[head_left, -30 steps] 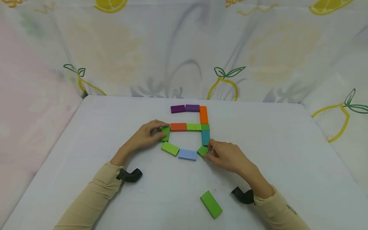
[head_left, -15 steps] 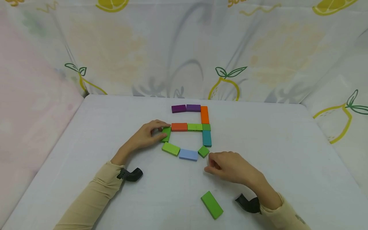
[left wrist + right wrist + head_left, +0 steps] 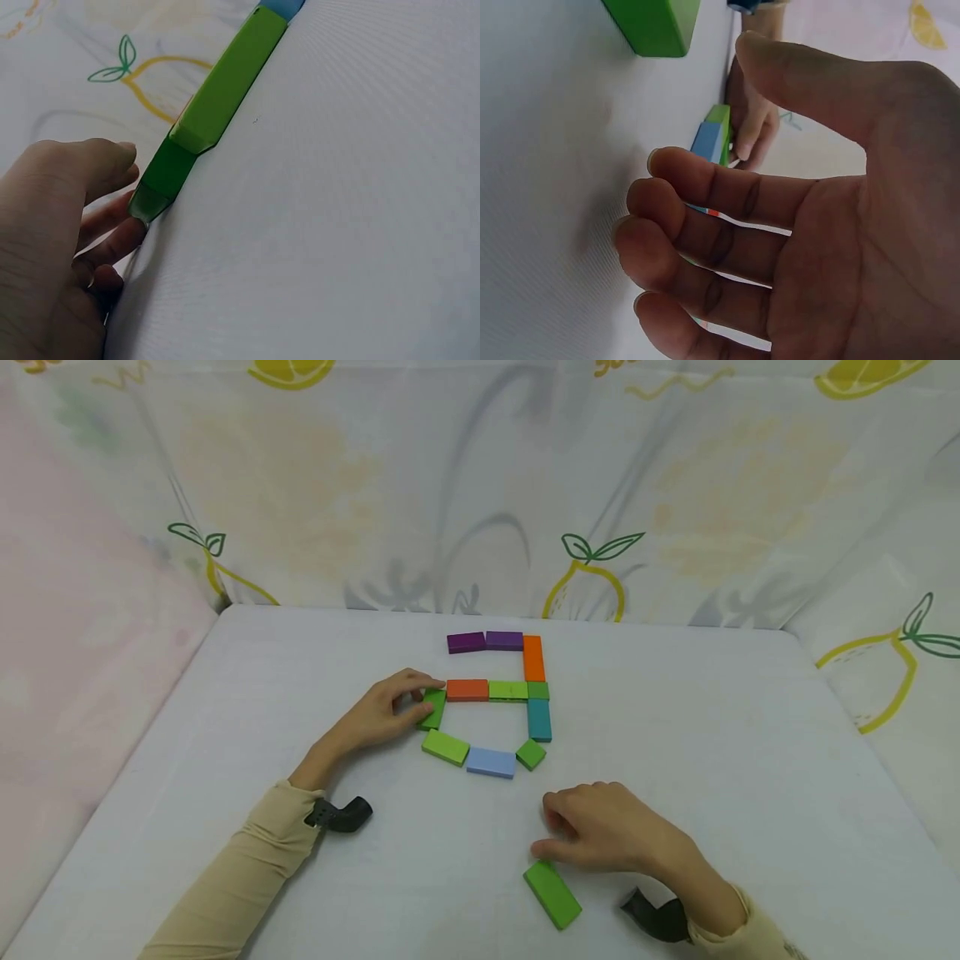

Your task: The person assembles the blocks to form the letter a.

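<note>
My left hand holds a dark green block at the left of the block outline, thumb on its side and fingers at its far end. In the left wrist view the dark green block touches a lime green block. My right hand hovers low over the cloth, fingers loosely bent and holding nothing. Its thumb is by the far end of a loose green block. In the right wrist view the right hand's palm shows bare, with part of that green block above.
The outline includes a light blue block, a small green block, a teal block, a red-orange block, an orange block and two purple blocks. A patterned curtain hangs behind the white tabletop.
My right hand has left the small green block at the outline's lower right corner and moved toward me, to the loose green block. My left hand has stayed in place.
</note>
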Motion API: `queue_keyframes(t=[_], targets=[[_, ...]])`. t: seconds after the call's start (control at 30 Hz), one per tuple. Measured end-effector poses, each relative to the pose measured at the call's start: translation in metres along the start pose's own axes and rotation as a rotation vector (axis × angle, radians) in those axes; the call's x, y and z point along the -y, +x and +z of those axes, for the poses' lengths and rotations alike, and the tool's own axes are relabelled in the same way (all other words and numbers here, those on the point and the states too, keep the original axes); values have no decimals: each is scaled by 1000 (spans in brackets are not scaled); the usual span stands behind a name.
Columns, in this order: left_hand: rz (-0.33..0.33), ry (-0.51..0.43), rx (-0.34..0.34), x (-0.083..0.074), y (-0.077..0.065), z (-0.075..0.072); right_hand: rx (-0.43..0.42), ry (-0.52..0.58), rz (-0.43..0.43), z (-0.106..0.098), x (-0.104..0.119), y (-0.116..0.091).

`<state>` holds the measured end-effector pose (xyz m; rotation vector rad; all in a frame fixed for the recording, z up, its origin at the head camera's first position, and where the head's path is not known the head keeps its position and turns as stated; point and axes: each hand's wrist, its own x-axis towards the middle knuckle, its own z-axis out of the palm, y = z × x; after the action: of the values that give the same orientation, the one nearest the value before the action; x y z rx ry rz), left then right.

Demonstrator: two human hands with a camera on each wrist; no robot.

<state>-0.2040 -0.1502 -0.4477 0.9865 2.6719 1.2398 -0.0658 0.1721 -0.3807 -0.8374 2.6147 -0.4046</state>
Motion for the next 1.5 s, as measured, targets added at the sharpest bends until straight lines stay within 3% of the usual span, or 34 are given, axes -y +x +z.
queue_keyframes(t=[0.67, 1.1, 1.5], targets=[[-4, 5, 0, 0, -1, 1, 11, -65, -25, 15, 18, -15], [-1, 5, -6, -1, -1, 1, 48, -87, -56, 14, 20, -14], [1, 2, -7, 0, 0, 1, 8, -111, -67, 8, 18, -11]])
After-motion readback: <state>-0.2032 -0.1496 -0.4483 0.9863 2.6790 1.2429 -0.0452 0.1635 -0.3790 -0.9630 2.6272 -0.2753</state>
